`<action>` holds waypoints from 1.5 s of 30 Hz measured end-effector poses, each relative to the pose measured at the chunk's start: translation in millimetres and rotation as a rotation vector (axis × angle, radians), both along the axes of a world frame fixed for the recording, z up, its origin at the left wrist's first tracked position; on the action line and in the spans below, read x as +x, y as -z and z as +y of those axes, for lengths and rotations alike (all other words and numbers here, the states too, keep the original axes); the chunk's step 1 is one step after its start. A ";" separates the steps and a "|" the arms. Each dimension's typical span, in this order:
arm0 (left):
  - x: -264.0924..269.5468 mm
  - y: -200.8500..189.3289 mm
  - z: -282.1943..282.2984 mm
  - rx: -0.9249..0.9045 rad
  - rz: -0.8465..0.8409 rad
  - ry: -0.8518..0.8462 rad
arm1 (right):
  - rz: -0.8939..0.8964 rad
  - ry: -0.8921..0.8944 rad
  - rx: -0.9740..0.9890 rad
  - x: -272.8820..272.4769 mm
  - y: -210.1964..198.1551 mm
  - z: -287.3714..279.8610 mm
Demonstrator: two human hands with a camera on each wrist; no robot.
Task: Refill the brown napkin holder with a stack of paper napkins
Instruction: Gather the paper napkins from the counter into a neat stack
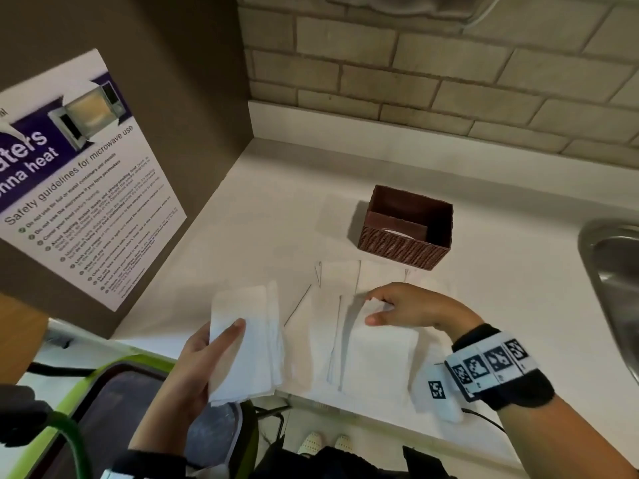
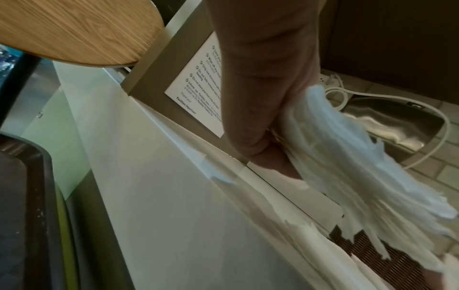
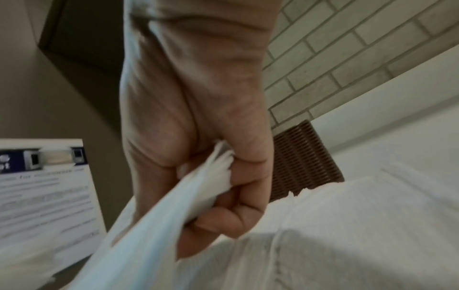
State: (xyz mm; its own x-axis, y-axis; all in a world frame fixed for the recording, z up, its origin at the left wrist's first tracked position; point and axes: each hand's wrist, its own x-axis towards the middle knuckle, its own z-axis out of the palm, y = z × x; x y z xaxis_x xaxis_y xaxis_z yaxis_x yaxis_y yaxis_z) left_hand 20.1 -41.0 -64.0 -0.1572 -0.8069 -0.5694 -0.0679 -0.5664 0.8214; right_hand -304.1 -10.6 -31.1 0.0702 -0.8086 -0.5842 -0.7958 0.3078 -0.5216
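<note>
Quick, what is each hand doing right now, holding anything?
Left hand: holding a stack of napkins, thumb on top.
Right hand: pinching the edge of a napkin lying on the counter.

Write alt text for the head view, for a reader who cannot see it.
A left hand grips a stack of white paper napkins while the right hand pinches one of the loose white napkins spread on the pale countertop; a brown woven napkin holder stands behind them.
</note>
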 end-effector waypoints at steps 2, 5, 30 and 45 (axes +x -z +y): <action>-0.6 -1.1 1.8 0.002 0.001 0.000 | -0.007 0.017 0.005 4.6 6.3 -6.0; 2.0 -2.0 4.1 -0.006 0.006 -0.004 | -0.064 0.008 0.011 3.1 9.0 -12.3; 30.3 11.8 5.2 0.007 0.011 -0.124 | -0.198 0.077 -0.244 21.6 -23.7 -3.2; 56.3 5.4 10.8 0.002 0.076 -0.181 | 0.146 0.146 -0.199 76.1 47.2 -39.3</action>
